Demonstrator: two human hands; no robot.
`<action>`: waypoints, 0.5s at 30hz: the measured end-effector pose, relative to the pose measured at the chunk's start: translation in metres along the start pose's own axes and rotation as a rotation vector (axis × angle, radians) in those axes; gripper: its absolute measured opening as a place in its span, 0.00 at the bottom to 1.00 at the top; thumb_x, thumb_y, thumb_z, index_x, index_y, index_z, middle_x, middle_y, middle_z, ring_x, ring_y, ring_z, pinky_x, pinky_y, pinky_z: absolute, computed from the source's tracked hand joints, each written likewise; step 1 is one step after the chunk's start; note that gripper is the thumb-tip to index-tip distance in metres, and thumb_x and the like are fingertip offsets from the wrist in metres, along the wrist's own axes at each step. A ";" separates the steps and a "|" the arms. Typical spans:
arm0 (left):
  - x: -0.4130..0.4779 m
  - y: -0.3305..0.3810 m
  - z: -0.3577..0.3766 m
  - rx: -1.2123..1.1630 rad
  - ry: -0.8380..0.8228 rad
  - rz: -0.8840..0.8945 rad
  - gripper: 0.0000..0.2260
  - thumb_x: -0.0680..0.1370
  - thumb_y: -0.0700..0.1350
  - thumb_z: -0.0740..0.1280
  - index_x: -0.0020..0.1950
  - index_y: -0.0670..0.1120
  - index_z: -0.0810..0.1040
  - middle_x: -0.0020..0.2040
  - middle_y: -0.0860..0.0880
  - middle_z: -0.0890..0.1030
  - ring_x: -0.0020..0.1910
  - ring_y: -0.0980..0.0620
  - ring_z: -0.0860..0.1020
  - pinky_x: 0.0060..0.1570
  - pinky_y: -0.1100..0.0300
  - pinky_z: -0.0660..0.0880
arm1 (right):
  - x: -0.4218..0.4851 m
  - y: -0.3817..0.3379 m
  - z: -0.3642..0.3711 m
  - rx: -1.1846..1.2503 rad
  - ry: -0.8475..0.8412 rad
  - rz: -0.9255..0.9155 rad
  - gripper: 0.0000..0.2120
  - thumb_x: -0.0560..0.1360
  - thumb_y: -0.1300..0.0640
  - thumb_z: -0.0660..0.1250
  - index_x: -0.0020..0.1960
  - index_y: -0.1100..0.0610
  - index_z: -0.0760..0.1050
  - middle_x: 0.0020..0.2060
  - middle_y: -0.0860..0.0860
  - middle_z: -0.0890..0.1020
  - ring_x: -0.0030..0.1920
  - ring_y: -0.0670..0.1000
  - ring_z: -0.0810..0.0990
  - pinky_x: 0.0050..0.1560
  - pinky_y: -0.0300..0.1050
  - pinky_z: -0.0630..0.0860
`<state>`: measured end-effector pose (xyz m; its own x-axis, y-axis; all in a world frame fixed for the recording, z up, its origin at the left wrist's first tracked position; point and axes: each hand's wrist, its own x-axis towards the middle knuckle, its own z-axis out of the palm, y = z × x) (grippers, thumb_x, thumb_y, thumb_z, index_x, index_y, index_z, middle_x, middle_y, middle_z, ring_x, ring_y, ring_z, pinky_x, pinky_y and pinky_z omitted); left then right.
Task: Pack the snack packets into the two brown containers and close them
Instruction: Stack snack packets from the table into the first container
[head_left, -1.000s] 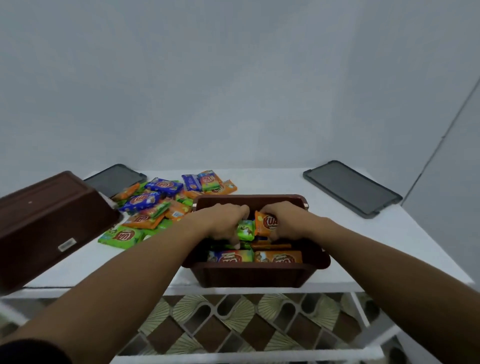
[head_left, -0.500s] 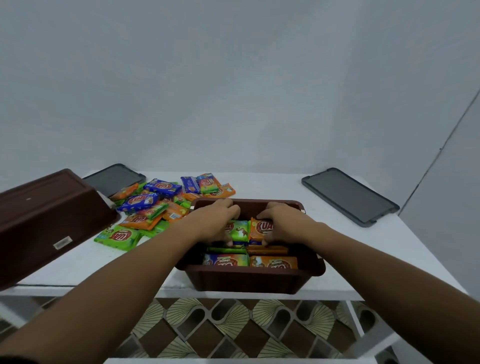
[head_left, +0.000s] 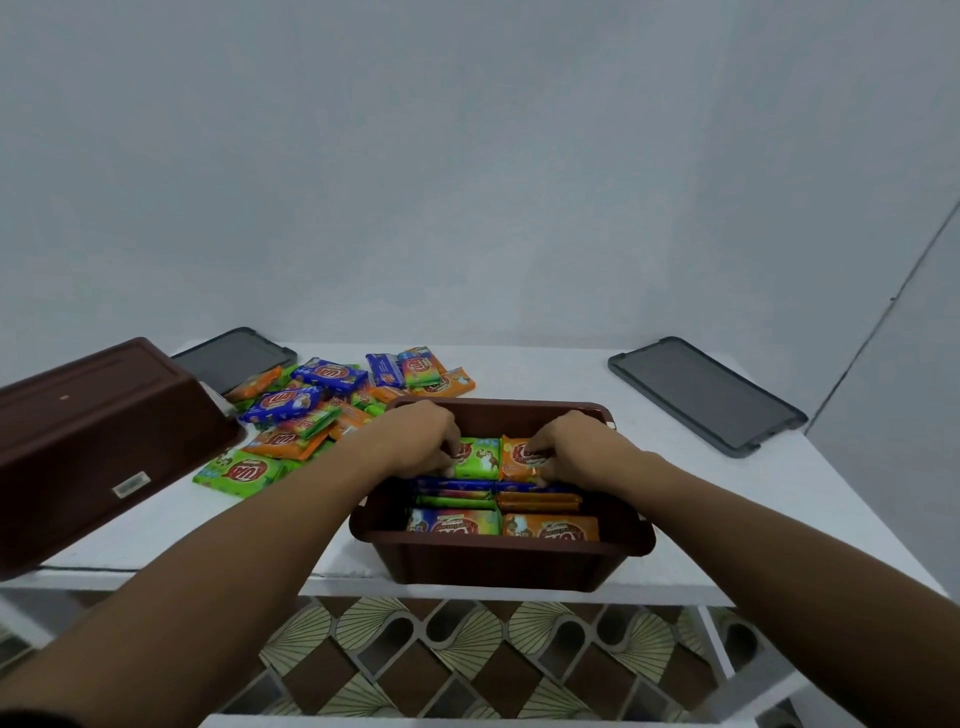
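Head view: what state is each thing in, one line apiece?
Near brown container: open, partly filled.
Left brown container: turned bottom-up.
Left grey lid: flat on table.
Right grey lid: flat on table.
Loose packets: piled on table.
Left hand: grips green packet.
Right hand: grips orange packet.

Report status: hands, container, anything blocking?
Left hand grips green packet, right hand grips orange packet, both in open container. Loose packets on table. Nothing in the way.

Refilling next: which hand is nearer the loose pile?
Left. The left hand, gripping a green packet, is just right of the pile; the right hand, gripping an orange packet, is farther right.
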<state>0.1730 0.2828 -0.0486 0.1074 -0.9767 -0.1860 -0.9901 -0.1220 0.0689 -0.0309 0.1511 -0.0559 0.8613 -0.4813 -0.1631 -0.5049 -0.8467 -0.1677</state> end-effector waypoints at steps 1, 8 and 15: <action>0.000 0.000 0.000 -0.008 0.000 0.003 0.15 0.79 0.53 0.71 0.64 0.50 0.83 0.62 0.53 0.77 0.61 0.51 0.75 0.58 0.56 0.74 | 0.000 0.000 0.000 -0.003 0.000 0.004 0.26 0.74 0.49 0.75 0.70 0.53 0.77 0.64 0.50 0.81 0.61 0.51 0.79 0.61 0.45 0.76; -0.003 -0.009 -0.017 -0.228 0.076 0.014 0.09 0.81 0.47 0.68 0.59 0.50 0.84 0.59 0.53 0.81 0.58 0.54 0.78 0.55 0.58 0.74 | 0.004 0.000 -0.024 0.167 0.018 0.011 0.24 0.75 0.49 0.74 0.70 0.50 0.76 0.63 0.48 0.81 0.60 0.49 0.79 0.58 0.43 0.76; -0.002 -0.015 -0.046 -0.558 0.359 -0.023 0.03 0.79 0.45 0.71 0.46 0.51 0.83 0.35 0.57 0.81 0.34 0.59 0.79 0.38 0.65 0.71 | 0.011 0.009 -0.054 0.418 0.325 0.080 0.04 0.75 0.56 0.73 0.48 0.53 0.86 0.43 0.45 0.84 0.48 0.44 0.81 0.41 0.32 0.72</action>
<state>0.1912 0.2786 -0.0041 0.2471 -0.9591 0.1380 -0.8022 -0.1226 0.5844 -0.0235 0.1258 -0.0066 0.7590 -0.6423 0.1067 -0.4929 -0.6738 -0.5505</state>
